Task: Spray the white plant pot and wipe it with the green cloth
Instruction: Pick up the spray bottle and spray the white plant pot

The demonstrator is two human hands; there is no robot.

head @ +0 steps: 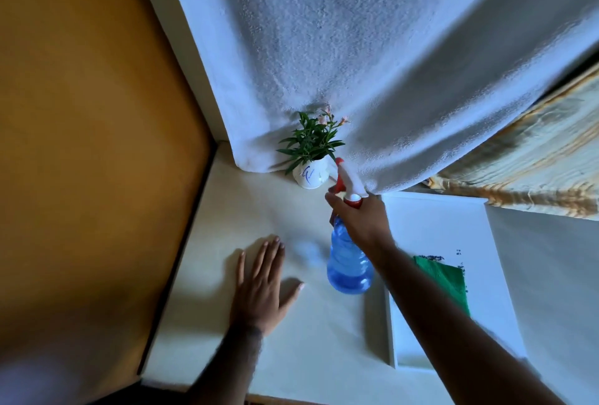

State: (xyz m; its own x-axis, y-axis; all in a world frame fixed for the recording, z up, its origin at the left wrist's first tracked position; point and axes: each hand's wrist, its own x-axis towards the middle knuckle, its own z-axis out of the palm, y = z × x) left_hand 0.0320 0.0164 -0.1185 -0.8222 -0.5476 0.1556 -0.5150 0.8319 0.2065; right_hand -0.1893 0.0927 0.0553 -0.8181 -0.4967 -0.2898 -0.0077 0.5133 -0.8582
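Observation:
A small white plant pot [309, 176] with blue markings and a green leafy plant stands at the back of the pale table, against a hanging white towel. My right hand [359, 216] grips the neck of a blue spray bottle [348, 262] with a red and white nozzle that points toward the pot from just to its right. The bottle is lifted above the table. My left hand [262, 284] lies flat on the table with fingers spread, holding nothing. A green cloth [449, 281] lies on a white tray to the right, partly hidden by my right forearm.
The white tray [434, 226] sits on the table's right side. A white towel [372, 48] hangs behind the pot. An orange wall [81, 112] borders the table on the left, and a wood-grain surface [534, 151] shows at the right.

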